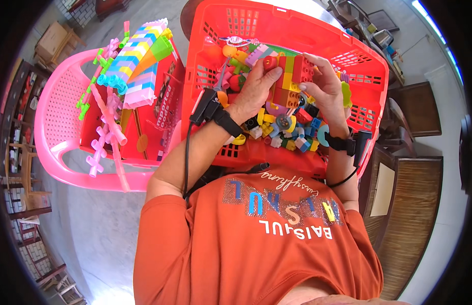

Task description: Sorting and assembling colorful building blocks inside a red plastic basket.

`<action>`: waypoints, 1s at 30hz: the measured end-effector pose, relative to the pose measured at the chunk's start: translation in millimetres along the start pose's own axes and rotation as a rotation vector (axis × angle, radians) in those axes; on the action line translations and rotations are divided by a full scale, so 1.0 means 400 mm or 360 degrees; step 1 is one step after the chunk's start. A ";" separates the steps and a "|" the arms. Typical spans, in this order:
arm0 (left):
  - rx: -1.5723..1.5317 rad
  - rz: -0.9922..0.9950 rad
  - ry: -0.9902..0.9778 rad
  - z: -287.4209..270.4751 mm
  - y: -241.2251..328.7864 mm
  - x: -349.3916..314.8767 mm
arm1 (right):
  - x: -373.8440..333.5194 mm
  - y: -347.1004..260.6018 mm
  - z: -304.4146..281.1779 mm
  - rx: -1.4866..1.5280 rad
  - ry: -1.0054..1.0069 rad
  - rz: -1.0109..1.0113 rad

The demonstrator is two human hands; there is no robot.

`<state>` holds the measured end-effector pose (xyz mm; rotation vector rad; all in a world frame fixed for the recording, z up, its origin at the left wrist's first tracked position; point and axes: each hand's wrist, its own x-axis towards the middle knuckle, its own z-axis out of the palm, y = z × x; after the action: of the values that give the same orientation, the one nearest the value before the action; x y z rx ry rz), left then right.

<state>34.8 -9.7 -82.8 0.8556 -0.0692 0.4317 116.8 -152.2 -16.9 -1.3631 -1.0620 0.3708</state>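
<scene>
Over a red plastic basket (368,61), both my hands grip a built-up stack of toy building bricks (287,80) in red, yellow, green and orange-brown. My left hand (252,92) is closed on the stack's left side, its thumb lying across the bricks; a round red piece (269,62) shows above that thumb. From the right, my right hand (326,90) has its thumb and fingers around a red studded brick (303,69) at the stack's upper right. The fingers behind the stack are partly hidden. Loose bricks and small toy pieces (297,133) in many colours lie below in the basket.
To the left stands a pink plastic chair (58,109) with a red box (167,94) on it. A layered pastel brick build (139,51) and pink and green connector sticks (106,122) rest over the box. A brown wooden panel (411,213) is at the right.
</scene>
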 end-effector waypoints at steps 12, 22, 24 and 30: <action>0.0279 0.0047 -0.0121 -0.014 -0.007 0.006 | -0.004 0.049 -0.003 0.0671 -0.0006 0.0428; 0.1062 0.0491 -0.0166 0.002 0.030 -0.011 | 0.003 0.022 0.013 0.0399 0.0000 0.0131; 0.1138 0.0420 -0.0187 0.003 0.034 -0.010 | 0.004 0.018 0.010 0.0389 -0.0014 0.0110; 0.1291 0.0388 -0.0238 0.004 0.035 -0.003 | -0.002 0.023 0.000 0.0252 -0.0138 0.0074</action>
<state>28.2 -3.2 -72.0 1.6892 -0.1418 0.6369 119.6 -150.7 -25.6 -1.2412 -1.0504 0.5413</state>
